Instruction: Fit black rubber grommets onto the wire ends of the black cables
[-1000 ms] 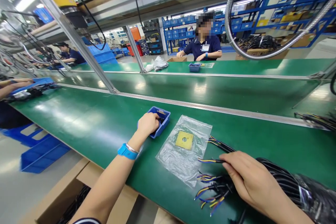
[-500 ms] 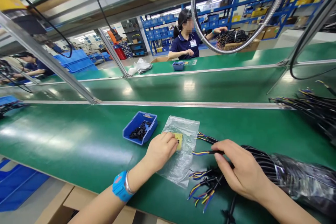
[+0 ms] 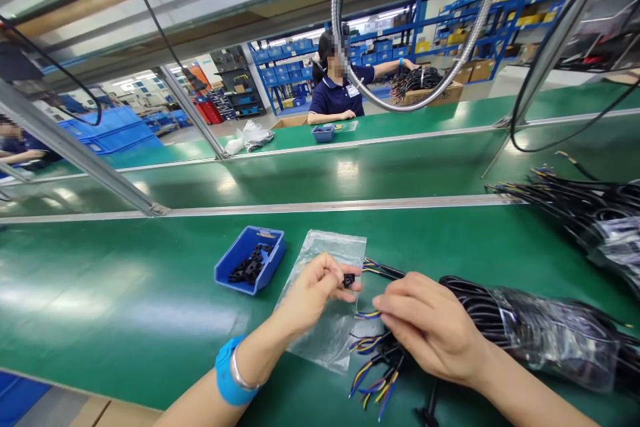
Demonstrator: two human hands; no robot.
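My left hand (image 3: 320,287) is closed, pinching a small black plastic part (image 3: 349,279) between its fingers above a clear plastic bag (image 3: 320,347) lying flat on the bench. Just to the right, my right hand (image 3: 430,327) grips the end of a black cable whose thin blue and yellow wires (image 3: 369,314) poke out past the fingertips toward the black part, apart from it. More cable ends with loose coloured wires (image 3: 377,380) lie below, beside a wrapped bundle of black cables (image 3: 550,330). Several similar black parts sit in a blue bin (image 3: 225,277) left of the bag.
A second cable bundle (image 3: 565,203) lies at the right. A metal rail (image 3: 280,207) runs along the green bench's (image 3: 150,267) far side. Overhead hangs a flexible metal conduit (image 3: 425,105). Across the bench a person (image 3: 335,97) works beside a box of cables.
My left hand has lifted off the yellow piece on the bag with the black part. My right hand has slid toward the wire ends. The view has shifted a little.
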